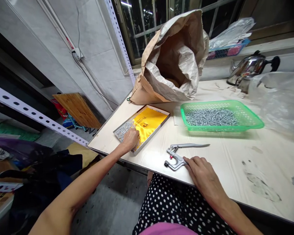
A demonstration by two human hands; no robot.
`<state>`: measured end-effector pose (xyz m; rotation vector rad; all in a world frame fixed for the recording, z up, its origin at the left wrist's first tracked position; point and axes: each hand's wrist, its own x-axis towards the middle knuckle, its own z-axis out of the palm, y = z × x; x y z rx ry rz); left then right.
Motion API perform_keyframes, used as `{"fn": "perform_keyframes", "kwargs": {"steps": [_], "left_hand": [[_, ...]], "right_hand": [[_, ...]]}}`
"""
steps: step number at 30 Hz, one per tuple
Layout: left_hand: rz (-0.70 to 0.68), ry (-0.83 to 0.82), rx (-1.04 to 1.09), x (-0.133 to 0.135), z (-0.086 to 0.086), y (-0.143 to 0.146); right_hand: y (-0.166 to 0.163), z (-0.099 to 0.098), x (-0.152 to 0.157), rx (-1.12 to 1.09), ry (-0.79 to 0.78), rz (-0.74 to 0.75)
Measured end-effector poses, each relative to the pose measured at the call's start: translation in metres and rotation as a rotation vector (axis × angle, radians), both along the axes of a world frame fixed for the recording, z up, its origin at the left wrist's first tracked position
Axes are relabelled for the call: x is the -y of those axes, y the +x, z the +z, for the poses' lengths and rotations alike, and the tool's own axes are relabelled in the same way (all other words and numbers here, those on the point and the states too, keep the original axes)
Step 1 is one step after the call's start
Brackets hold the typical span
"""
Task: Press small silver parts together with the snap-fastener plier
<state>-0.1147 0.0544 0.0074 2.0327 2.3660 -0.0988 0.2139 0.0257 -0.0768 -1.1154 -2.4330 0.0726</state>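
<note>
My left hand [131, 139] is over the near left end of a shallow tray [159, 122], its fingers curled down among small silvery metal pieces [123, 130]. Whether a piece is pinched in them is hidden. A yellow sheet with dark print [150, 120] lines the rest of the tray. At the table's front edge, my right hand [204, 174] is closed over the lower handle of grey metal snap-fastener pliers [177, 160]. The pliers lie on the table with their handles spread and their jaws apart, pointing left.
Behind the pliers stands a green plastic basket [222, 129] holding many similar metal pieces [210, 117]. A large open paper sack [147, 88] leans at the back. A metal kettle [251, 67] and a clear plastic bag [279, 98] occupy the table's right rear. A perforated metal bar [39, 116] crosses the left side.
</note>
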Motion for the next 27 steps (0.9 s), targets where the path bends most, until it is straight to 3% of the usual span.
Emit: {"fn": "perform_keyframes", "kwargs": {"steps": [3, 6, 12, 16, 22, 27], "left_hand": [[0.009, 0.096, 0.113, 0.005, 0.012, 0.013], [0.037, 0.172, 0.402, 0.014, 0.017, 0.035], [0.095, 0.007, 0.877, 0.035, -0.004, 0.08], [0.061, -0.089, 0.909, 0.04, -0.012, 0.101], [0.238, -0.216, 1.084, 0.03, -0.007, 0.118], [0.272, -0.22, 1.02, 0.025, -0.004, 0.127]], "right_hand": [[0.0, 0.005, -0.001, 0.04, -0.024, 0.001], [0.0, 0.01, -0.004, 0.074, -0.057, 0.016], [-0.002, 0.017, -0.007, 0.142, -0.074, -0.024], [-0.005, 0.021, -0.004, 0.192, -0.071, -0.046], [-0.005, 0.027, -0.002, 0.256, -0.059, -0.042], [-0.003, 0.033, -0.006, 0.262, -0.056, 0.007]]}}
